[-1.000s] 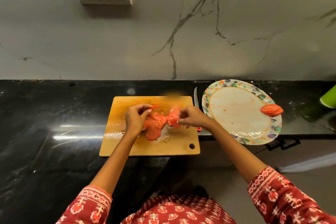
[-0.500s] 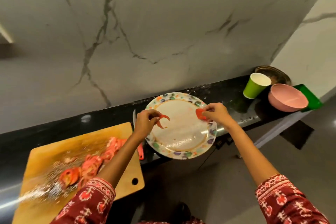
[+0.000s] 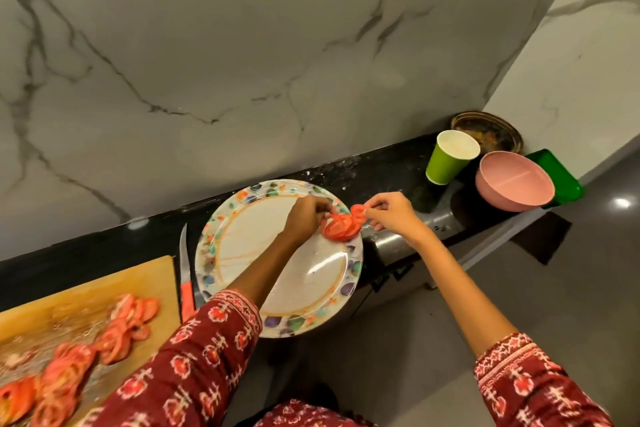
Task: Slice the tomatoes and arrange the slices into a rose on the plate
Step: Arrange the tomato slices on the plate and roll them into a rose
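Head: both hands (image 3: 304, 215) (image 3: 391, 215) pinch slices (image 3: 341, 227) — plate (image 3: 242, 253).

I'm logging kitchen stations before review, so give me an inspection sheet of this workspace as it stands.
Surface: black counter, white specks near the wall.
Job's things: patterned plate overhanging the counter edge, small cluster of tomato slices at its right rim; more cut slices on the wet cutting board; knife between board and plate.
Clutter: green cup, pink bowl, green container, dark dish.
Grippers: left hand and right hand pinch the cluster.
Cables: nothing seen.
Surroundings: marble wall.
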Action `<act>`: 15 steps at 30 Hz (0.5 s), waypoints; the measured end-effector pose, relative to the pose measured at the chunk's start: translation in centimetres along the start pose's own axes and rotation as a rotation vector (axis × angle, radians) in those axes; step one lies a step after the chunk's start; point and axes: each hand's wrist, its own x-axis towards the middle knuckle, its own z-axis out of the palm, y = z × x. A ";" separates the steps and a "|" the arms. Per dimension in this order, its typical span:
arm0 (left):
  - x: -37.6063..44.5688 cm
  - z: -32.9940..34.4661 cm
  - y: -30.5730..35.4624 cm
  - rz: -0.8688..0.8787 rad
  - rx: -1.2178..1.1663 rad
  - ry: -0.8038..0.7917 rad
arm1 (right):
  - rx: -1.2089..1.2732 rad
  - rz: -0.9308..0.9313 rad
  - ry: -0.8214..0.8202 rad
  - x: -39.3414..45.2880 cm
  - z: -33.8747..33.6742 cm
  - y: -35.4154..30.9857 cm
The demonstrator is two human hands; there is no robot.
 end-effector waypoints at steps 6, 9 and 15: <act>1.2 1.0 0.2 -0.041 0.033 -0.013 | 0.020 -0.016 -0.024 0.8 -0.6 0.5; 1.3 1.6 0.1 -0.072 0.007 0.009 | 0.018 -0.014 -0.031 1.4 -0.9 0.6; 1.0 1.1 -0.6 -0.140 -0.093 0.166 | -0.014 -0.023 -0.097 1.8 -0.4 -0.3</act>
